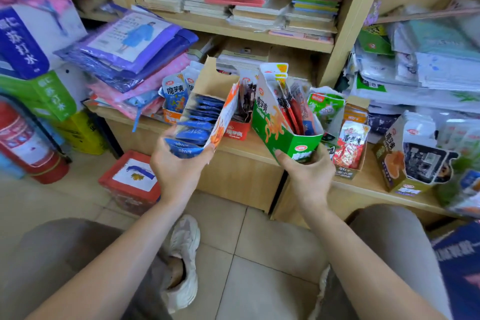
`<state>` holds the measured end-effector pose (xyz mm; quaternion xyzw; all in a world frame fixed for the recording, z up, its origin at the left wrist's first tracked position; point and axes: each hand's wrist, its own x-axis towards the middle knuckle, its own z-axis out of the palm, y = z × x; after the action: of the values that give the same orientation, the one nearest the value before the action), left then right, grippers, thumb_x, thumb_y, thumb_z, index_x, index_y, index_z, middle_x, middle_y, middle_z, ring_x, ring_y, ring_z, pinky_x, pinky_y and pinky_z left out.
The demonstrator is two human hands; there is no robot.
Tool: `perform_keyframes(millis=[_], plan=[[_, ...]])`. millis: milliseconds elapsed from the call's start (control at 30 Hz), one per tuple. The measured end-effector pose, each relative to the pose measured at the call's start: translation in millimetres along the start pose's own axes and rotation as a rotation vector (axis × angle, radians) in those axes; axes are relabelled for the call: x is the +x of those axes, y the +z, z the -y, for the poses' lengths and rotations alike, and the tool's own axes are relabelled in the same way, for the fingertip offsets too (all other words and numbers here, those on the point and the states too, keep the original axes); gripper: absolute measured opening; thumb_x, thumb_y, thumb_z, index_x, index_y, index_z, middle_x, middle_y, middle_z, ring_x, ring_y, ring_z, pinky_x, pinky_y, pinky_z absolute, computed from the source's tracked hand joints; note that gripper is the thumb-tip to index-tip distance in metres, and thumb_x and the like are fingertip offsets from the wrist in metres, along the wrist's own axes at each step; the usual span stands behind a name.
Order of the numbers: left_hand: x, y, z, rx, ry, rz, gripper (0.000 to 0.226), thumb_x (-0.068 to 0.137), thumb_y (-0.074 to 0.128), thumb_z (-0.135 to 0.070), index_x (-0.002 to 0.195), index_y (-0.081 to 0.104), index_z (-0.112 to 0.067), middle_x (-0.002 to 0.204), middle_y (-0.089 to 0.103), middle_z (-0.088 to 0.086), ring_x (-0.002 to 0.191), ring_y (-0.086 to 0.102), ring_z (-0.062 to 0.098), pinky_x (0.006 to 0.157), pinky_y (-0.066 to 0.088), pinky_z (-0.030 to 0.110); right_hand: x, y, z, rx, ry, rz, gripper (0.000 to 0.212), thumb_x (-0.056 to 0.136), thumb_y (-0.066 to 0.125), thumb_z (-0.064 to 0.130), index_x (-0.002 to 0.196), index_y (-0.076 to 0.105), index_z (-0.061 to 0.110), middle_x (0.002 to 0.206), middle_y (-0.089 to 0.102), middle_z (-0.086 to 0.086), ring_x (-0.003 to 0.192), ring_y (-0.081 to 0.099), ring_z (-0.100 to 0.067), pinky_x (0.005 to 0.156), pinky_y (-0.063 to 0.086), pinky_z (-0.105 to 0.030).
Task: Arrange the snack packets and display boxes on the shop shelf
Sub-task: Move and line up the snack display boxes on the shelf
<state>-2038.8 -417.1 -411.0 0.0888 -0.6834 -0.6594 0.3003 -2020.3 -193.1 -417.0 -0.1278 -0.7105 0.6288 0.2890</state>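
The left hand (176,166) grips the near end of an orange-and-white cardboard display box (223,117) filled with flat blue packets (197,125); its long axis points toward the back of the low wooden shelf (233,163). The right hand (309,174) clamps a tilted green cardboard box (275,125) of red packets (291,109) above the shelf's front edge, where bare wood shows

Bright, even indoor light fills the view, with only soft shadows under the shelf (233,31). Wide-angle distortion bends the edges, where things smear into blur; the centre stays fairly sharp.
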Motion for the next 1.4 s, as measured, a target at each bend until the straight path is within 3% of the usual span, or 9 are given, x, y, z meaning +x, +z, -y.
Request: perform_keyframes(millis=[133,267,500,700,800,1067,1167,1267,1400], plan=[[2,-14,1,0.017,0.003,0.009,0.068,0.059,0.094,0.0,0.118,0.061,-0.003,0.102,0.071,-0.006,0.091,0.071,0.001,0.077,0.055,0.017,-14,17,-20,-0.046,0.04,0.008,0.05,0.06,0.094,0.018,0.101,0.066,0.016,0.086,0.074,0.008,0.076,0.069,-0.005,0.066,0.055,-0.02],[3,-20,5,0.011,0.008,0.014,0.066,0.059,0.094,0.001,0.117,0.061,-0.006,0.1,0.07,-0.011,0.089,0.07,-0.002,0.074,0.054,0.014,-21,32,-38,-0.102,0.076,-0.044,0.052,0.059,0.094,0.024,0.101,0.063,0.025,0.087,0.072,0.01,0.077,0.067,-0.003,0.069,0.054,-0.021],[10,-22,7,-0.03,-0.016,0.023,0.069,0.059,0.093,0.003,0.12,0.059,-0.001,0.105,0.072,0.001,0.093,0.072,0.006,0.075,0.056,0.018,-19,54,-62,-0.065,0.114,-0.099,0.054,0.063,0.093,0.017,0.108,0.063,0.013,0.088,0.07,0.009,0.074,0.061,0.007,0.071,0.048,-0.015],[10,-27,8,-0.048,-0.022,0.054,0.067,0.06,0.089,0.01,0.119,0.058,0.0,0.102,0.071,0.001,0.087,0.071,0.0,0.069,0.053,0.013,-29,87,-73,-0.074,0.124,-0.174,0.055,0.061,0.096,0.027,0.099,0.057,0.033,0.083,0.062,0.022,0.074,0.059,0.013,0.072,0.047,-0.01],[10,-29,10,-0.049,-0.024,0.056,0.066,0.061,0.089,0.011,0.118,0.058,-0.001,0.102,0.071,0.001,0.088,0.071,0.001,0.071,0.054,0.014,-19,98,-84,-0.18,0.157,-0.147,0.066,0.059,0.095,0.038,0.111,0.062,0.014,0.085,0.065,0.012,0.075,0.061,-0.003,0.08,0.053,-0.031],[9,-24,11,-0.055,-0.043,0.07,0.064,0.061,0.089,0.01,0.116,0.058,-0.006,0.104,0.071,0.001,0.092,0.071,0.005,0.076,0.057,0.022,15,83,-111,-0.488,0.032,0.142,0.045,0.087,0.074,0.034,0.126,0.057,0.019,0.105,0.072,-0.002,0.094,0.067,-0.026,0.075,0.046,-0.03],[10,-23,14,-0.045,-0.046,0.069,0.068,0.06,0.092,0.006,0.119,0.059,-0.002,0.106,0.072,0.002,0.097,0.072,0.011,0.082,0.059,0.031,-3,60,-108,-0.56,-0.263,0.061,0.051,0.09,0.071,0.023,0.136,0.053,0.01,0.123,0.062,-0.01,0.111,0.057,-0.028,0.094,0.047,-0.038],[10,-21,13,-0.038,-0.033,0.069,0.07,0.06,0.091,0.007,0.121,0.058,0.003,0.105,0.071,-0.001,0.094,0.071,0.004,0.079,0.058,0.023,-27,39,-114,-0.801,-0.63,0.308,0.063,0.09,0.069,0.031,0.145,0.046,0.012,0.151,0.044,-0.011,0.136,0.042,-0.033,0.112,0.036,-0.042],[11,-18,13,-0.053,-0.036,0.077,0.071,0.06,0.091,0.009,0.122,0.057,0.005,0.105,0.07,-0.004,0.095,0.071,0.005,0.082,0.059,0.029,-23,40,-121,-1.095,-0.589,0.537,0.075,0.096,0.045,0.057,0.159,0.019,0.024,0.168,0.005,-0.003,0.154,-0.002,-0.028,0.124,0.01,-0.047]])
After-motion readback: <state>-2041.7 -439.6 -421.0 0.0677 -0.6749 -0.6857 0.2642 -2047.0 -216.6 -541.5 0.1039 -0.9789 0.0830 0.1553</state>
